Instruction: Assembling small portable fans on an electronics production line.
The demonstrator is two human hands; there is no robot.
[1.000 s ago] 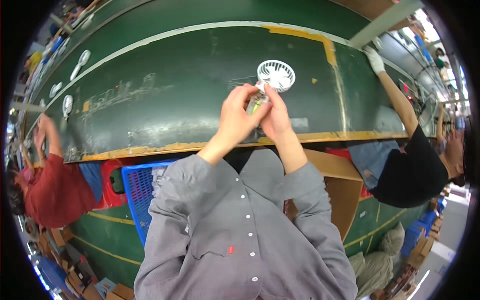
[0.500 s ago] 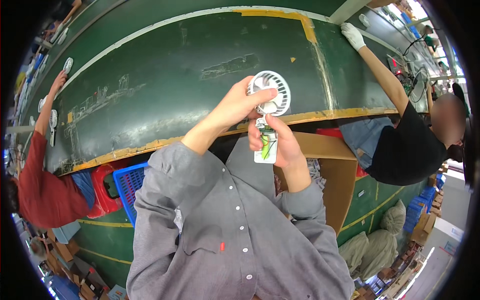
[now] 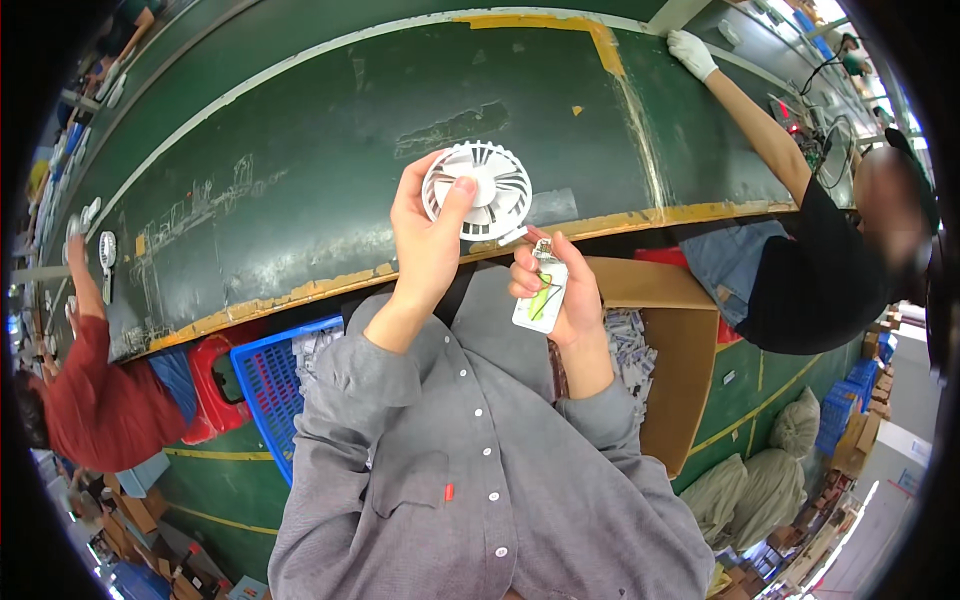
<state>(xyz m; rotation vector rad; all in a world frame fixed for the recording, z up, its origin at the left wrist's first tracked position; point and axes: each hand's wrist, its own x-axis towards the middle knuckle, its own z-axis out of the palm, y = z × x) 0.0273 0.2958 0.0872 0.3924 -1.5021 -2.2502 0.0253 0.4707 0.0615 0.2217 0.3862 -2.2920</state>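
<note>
- While the left hand (image 3: 428, 225) grips it firmly, thumb across its front, the white fan head (image 3: 487, 183) sits above the frame's centre.
- Just right of centre, the right hand (image 3: 577, 300) clasps the white handle piece (image 3: 535, 312) between thumb and curled fingers.
- Blue basket (image 3: 262, 378), lower left; cardboard box (image 3: 686, 385), lower right.

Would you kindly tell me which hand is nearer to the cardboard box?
Right. The right hand, with the handle, is just left of the box; the left hand, with the fan head, is farther left and higher in view.
</note>
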